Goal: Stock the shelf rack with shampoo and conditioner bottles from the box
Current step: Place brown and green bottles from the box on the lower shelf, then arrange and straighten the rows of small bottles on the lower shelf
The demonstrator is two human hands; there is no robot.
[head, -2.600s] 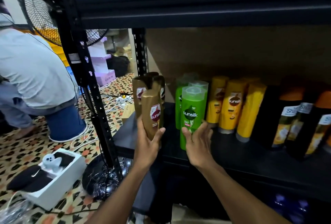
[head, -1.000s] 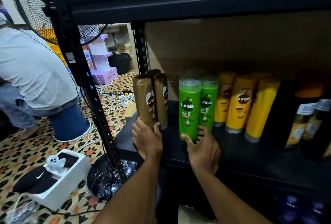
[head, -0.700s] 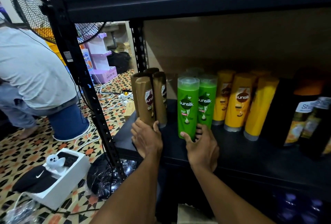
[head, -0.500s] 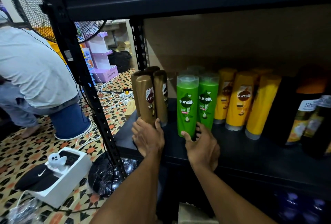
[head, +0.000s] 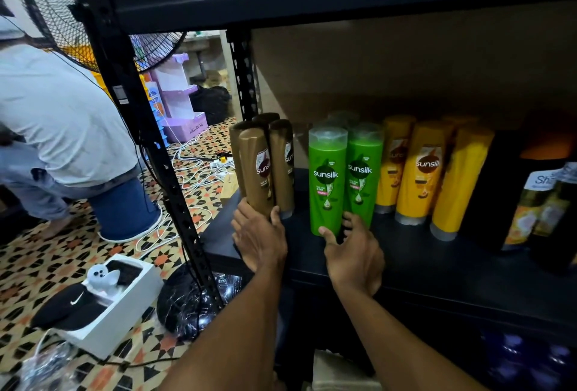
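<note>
On the black shelf [head: 421, 262] stand rows of Sunsilk bottles. My left hand [head: 260, 239] grips the base of the front brown bottle [head: 257, 172], which stands upright among other brown bottles at the shelf's left end. My right hand [head: 354, 254] holds the bottom of the front green bottle [head: 326, 178], thumb on its front, fingers reaching behind between it and the second green bottle [head: 362, 175]. Yellow bottles [head: 421, 172] stand to the right. The box is not in view.
Dark bottles with orange caps [head: 537, 203] fill the shelf's right end. The rack's black upright post [head: 162, 172] runs down on the left. A person in a grey shirt [head: 56, 122] crouches beyond it, beside a fan [head: 62, 16], cables and a white box with a black cap [head: 103, 303].
Both bottles were lifted 2.6 s ago and now stand on the shelf in line with their rows. Over the last second my hands have stayed at their bases, barely moving.
</note>
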